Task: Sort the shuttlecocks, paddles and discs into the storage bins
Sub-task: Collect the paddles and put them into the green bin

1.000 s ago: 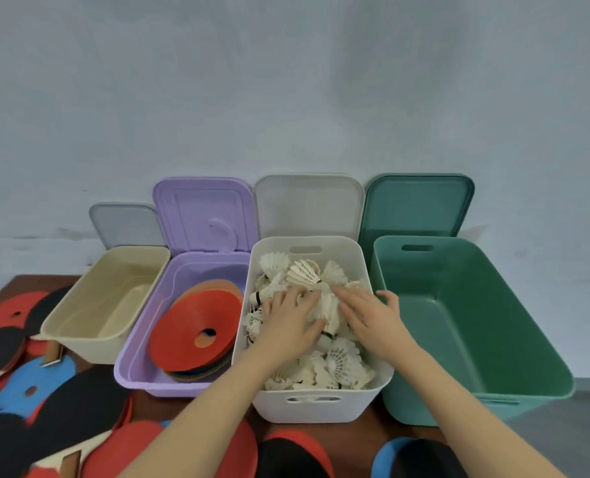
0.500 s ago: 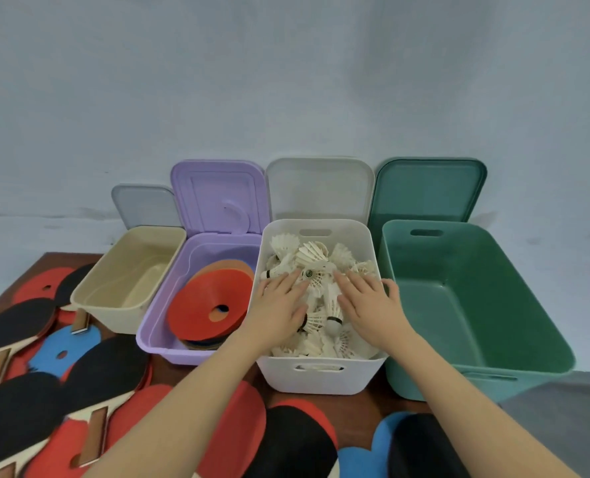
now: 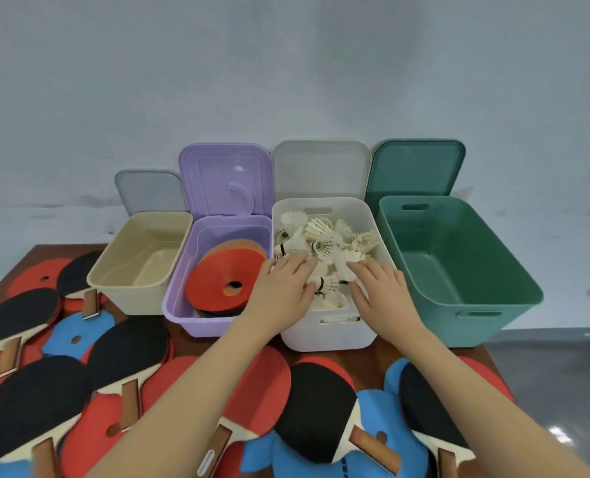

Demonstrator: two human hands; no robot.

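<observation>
I see both hands laid on the heap of shuttlecocks [image 3: 324, 250] in the white bin [image 3: 328, 334] at the desk's back edge. They are white, feathery cones with round cork tips and dark bands. My left hand [image 3: 279, 291] rests flat, fingers [image 3: 298, 262] straight and slightly apart; my right hand [image 3: 381, 293] likewise, fingers spread, gripping nothing. Beside it the lilac bin [image 3: 183, 305] holds thin orange discs [image 3: 226, 282] with centre holes. The green bin [image 3: 476, 305] and cream bin [image 3: 128, 294] flank them. Black-faced paddles [image 3: 128, 346] with wooden handles overlie red and blue discs across the brown desk [image 3: 383, 351].
</observation>
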